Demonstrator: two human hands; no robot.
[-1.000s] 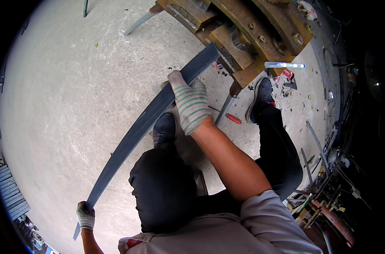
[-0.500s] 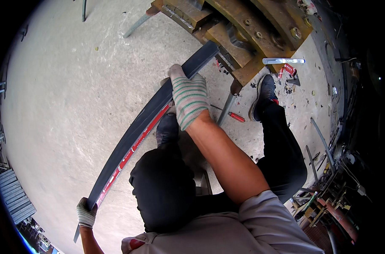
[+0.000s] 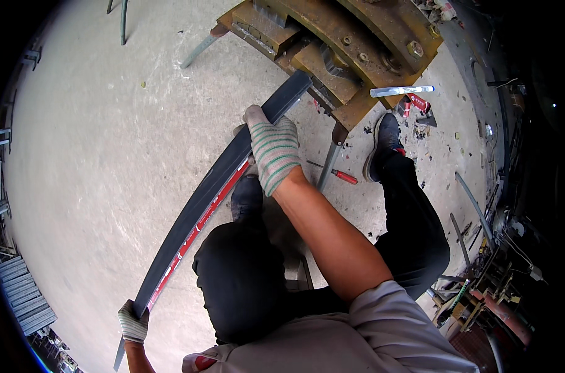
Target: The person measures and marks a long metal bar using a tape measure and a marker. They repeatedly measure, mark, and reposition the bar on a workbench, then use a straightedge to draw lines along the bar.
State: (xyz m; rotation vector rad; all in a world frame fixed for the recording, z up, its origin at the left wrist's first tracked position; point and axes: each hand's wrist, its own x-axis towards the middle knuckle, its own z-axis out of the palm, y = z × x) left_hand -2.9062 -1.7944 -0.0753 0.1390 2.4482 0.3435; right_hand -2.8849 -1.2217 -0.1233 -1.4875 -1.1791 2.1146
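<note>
A long black profile strip with a red printed film along one side runs slantwise across the view. Its lower left end lies in my left hand, gloved in white knit, the fingers closed round it. Farther up, my right hand, in a white glove with green stripes, grips the strip near its upper end, thumb on top. That end sits close beside the edge of a rusty, yellowish-brown steel fixture; whether they touch I cannot tell. Fingers under the strip are mostly hidden.
A capped marker pen lies on the fixture's near corner. On the concrete floor are a red-handled screwdriver and a red-and-grey tool. The fixture's metal leg stands between my feet. Metal parts crowd the lower right.
The strip's upper end has shifted slightly down and toward me, away from the fixture. Both hands keep their grip. The whole view has moved a little.
</note>
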